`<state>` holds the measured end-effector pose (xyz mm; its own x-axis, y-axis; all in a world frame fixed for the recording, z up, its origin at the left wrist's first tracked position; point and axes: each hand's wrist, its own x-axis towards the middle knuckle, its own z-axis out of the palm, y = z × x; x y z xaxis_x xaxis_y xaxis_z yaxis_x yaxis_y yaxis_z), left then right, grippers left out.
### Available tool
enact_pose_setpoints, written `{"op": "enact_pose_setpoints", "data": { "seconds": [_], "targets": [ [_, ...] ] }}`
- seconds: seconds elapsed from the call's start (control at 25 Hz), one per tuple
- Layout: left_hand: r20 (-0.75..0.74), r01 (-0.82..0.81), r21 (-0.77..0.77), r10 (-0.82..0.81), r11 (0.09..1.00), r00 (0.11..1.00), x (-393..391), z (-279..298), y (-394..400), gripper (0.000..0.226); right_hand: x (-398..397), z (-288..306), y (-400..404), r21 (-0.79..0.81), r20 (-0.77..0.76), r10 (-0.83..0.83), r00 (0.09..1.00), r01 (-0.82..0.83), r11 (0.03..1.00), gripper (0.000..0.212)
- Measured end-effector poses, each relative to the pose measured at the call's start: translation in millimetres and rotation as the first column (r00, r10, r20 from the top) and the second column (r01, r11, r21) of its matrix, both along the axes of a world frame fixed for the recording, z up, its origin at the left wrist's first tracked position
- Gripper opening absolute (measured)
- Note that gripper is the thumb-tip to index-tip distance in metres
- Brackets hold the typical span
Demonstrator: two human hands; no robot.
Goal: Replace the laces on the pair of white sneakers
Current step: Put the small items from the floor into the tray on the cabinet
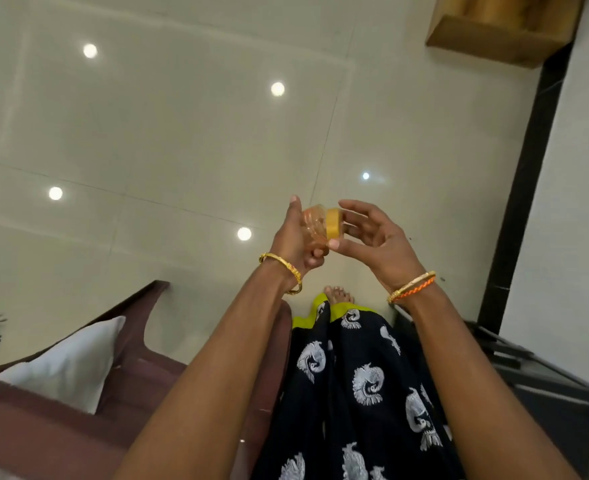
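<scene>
No white sneakers or laces show in the head view. I hold a small clear orange-tinted jar [312, 225] with a yellow lid [333, 227] out in front of me above the floor. My left hand [295, 239] grips the jar's clear body, fingers curled beneath it. My right hand [372, 239] pinches the yellow lid between thumb and fingertips. Both wrists wear gold bangles; the right also has an orange thread band.
A maroon plastic chair [130, 341] with a white cushion [68, 362] stands at my left. Glossy cream floor tiles [182, 140] reflect ceiling lights. A wooden cabinet [501, 26] is at top right, a black tripod [528, 362] at right. My bare foot [338, 294] shows below a patterned black dress.
</scene>
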<state>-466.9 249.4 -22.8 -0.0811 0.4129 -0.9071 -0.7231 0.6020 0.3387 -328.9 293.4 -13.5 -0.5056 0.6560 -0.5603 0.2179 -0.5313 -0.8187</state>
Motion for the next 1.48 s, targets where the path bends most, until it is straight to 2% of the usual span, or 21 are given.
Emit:
{"op": "enact_pose_setpoints", "data": {
  "seconds": [0.12, 0.28, 0.4, 0.56, 0.68, 0.84, 0.92, 0.96, 1.04, 1.08, 1.16, 1.24, 1.32, 1.36, 1.4, 1.48],
  "targets": [
    [-0.134, 0.192, -0.008, -0.191, 0.981, 0.972, 20.5, 16.9, -17.9, 0.059, 16.6, 15.3, -18.3, 0.065, 0.027, 0.032, 0.999, -0.034, 0.997, 0.056],
    [-0.277, 0.344, -0.030, -0.338, 0.939, 0.899, 43.0, 25.4, -36.4, 0.050, 34.6, 26.6, -44.6, 0.022, 0.063, 0.011, 0.998, -0.012, 1.000, 0.057],
    [-0.345, 0.433, -0.045, -0.421, 0.900, 0.839, 56.7, 31.7, -50.3, 0.040, 46.7, 38.2, -60.5, -0.061, 0.118, -0.087, 0.989, 0.094, 0.994, 0.050],
    [-0.478, 0.510, 0.070, -0.420, 0.857, 0.771, 77.8, 46.0, -61.8, 0.029, 57.3, 55.7, -74.2, -0.215, 0.196, -0.241, 0.951, 0.281, 0.935, 0.027],
    [-0.559, 0.587, 0.142, -0.425, 0.797, 0.712, 94.2, 53.0, -64.9, 0.027, 72.7, 68.4, -76.6, -0.351, 0.254, -0.260, 0.932, 0.339, 0.873, 0.044],
    [-0.543, 0.629, 0.148, -0.468, 0.764, 0.697, 121.0, 62.2, -69.9, 0.028, 102.6, 76.3, -85.8, -0.338, 0.397, -0.084, 0.914, 0.230, 0.913, 0.076],
    [-0.495, 0.607, 0.106, -0.488, 0.788, 0.719, 125.8, 63.0, -68.5, 0.030, 112.0, 76.2, -89.6, -0.333, 0.362, -0.052, 0.931, 0.181, 0.925, 0.075],
    [-0.457, 0.599, 0.075, -0.507, 0.797, 0.731, 129.7, 64.3, -68.1, 0.031, 116.4, 76.8, -93.9, -0.283, 0.335, -0.056, 0.941, 0.158, 0.946, 0.065],
    [-0.352, 0.567, 0.022, -0.524, 0.824, 0.776, 145.8, 68.8, -69.8, 0.039, 130.8, 78.4, -110.9, -0.070, 0.289, -0.058, 0.956, 0.081, 0.994, 0.054],
    [-0.301, 0.554, 0.007, -0.527, 0.832, 0.795, 153.7, 70.9, -71.6, 0.045, 137.8, 77.5, -120.6, 0.076, 0.290, -0.034, 0.957, 0.012, 0.997, 0.057],
    [-0.229, 0.547, -0.022, -0.537, 0.837, 0.812, 166.3, 75.4, -75.7, 0.048, 151.5, 73.1, -135.5, 0.309, 0.332, 0.038, 0.942, -0.146, 0.940, 0.065],
    [-0.198, 0.573, -0.030, -0.567, 0.819, 0.800, 176.5, 77.9, -78.5, 0.045, 165.6, 71.1, -140.5, 0.358, 0.372, 0.047, 0.927, -0.190, 0.914, 0.064],
    [-0.235, 0.627, -0.023, -0.614, 0.779, 0.754, 188.9, 79.4, -82.5, 0.047, 176.6, 73.7, -140.7, 0.328, 0.420, -0.014, 0.907, -0.137, 0.935, 0.049],
    [-0.281, 0.656, -0.012, -0.632, 0.755, 0.722, 196.0, 80.3, -85.4, 0.046, 179.8, 76.3, -143.1, 0.312, 0.440, -0.080, 0.894, -0.069, 0.947, 0.039],
    [-0.348, 0.694, 0.007, -0.649, 0.720, 0.676, 202.8, 80.4, -89.1, 0.043, 181.8, 78.0, -146.8, 0.261, 0.441, -0.159, 0.883, 0.043, 0.964, 0.038],
    [-0.482, 0.774, 0.051, -0.663, 0.631, 0.573, 214.0, 81.1, -98.3, 0.037, 184.6, 82.8, -152.5, -0.001, 0.440, -0.276, 0.854, 0.308, 0.951, 0.059]
  ]
}}
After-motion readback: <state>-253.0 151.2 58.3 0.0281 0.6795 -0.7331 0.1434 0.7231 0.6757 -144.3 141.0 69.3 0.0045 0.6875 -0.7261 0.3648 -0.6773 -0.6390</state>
